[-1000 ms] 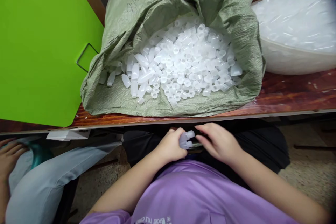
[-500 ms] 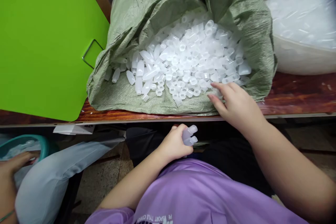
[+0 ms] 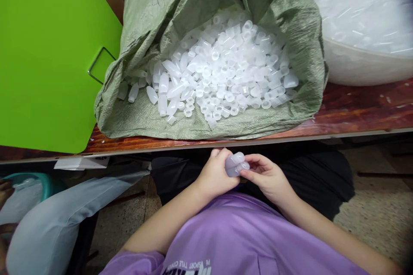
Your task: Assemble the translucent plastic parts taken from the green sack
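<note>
My left hand (image 3: pixel 214 174), in front of the bench edge above my lap, is wrapped round a couple of small translucent plastic tubes (image 3: pixel 235 161) with rounded ends. From the right, my right hand (image 3: pixel 269 180) meets them, thumb and fingers pinched at the end of the lower tube. Whether a separate small piece sits between those fingertips is hidden. Beyond both hands, a heap of small translucent white plastic pieces (image 3: pixel 222 73), some ring-shaped and some tapered, spills within the mouth of a green woven sack (image 3: pixel 142 34).
The sack lies on a reddish wooden bench (image 3: pixel 355 111). At right stands a white tub (image 3: pixel 364 66) heaped with clear plastic pieces. A bright green board (image 3: pixel 48 51) with a wire handle is at left. Below it are a co-worker's leg (image 3: pixel 54 219) and a teal basin (image 3: pixel 47 184).
My right hand has come from the front right of the heap down to the tubes in my left hand. The left hand keeps its hold. The view has shifted slightly right.
</note>
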A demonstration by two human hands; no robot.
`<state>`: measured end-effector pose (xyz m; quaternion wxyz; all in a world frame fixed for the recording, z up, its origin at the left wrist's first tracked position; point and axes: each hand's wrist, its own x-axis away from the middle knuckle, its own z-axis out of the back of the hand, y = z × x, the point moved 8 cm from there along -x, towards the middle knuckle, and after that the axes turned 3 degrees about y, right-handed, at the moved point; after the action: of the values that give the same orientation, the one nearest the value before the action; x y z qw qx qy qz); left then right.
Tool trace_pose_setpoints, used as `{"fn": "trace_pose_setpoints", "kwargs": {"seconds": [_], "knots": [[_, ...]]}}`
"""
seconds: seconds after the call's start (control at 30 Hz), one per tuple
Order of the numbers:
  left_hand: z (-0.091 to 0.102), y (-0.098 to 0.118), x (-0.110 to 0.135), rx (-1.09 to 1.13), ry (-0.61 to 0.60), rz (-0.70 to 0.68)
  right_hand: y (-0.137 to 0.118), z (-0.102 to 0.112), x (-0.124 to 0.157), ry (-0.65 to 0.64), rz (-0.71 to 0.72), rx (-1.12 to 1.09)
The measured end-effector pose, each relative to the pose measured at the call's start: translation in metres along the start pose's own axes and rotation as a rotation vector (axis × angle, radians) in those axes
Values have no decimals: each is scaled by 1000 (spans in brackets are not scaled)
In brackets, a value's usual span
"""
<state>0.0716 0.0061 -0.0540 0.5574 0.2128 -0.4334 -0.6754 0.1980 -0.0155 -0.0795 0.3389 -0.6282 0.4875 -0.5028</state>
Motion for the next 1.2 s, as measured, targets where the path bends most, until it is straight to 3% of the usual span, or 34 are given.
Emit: {"fn": "trace_pose_setpoints", "kwargs": {"seconds": [0.13,0.3,0.53,0.63,0.73,0.83,1.03,1.2], "knots": [[-2,-3,1,-6,-39,12,6,-1,-1,-182,-124,48],[-15,-13,1,71,-224,79,13,4,-3,-326,-193,70],[-59,-23,17,764,-685,386,0,-1,1,-525,52,258],[-70,-26,25,892,-802,479,8,1,0,-504,-17,308],[-72,-29,24,913,-795,480,22,3,1,-477,-207,318],[-71,-31,22,903,-776,439,27,-1,4,-485,-298,240],[-69,-26,27,914,-794,393,32,-3,14,-495,-269,58],[-68,-25,29,864,-808,364,33,-1,19,-491,-150,45]]}}
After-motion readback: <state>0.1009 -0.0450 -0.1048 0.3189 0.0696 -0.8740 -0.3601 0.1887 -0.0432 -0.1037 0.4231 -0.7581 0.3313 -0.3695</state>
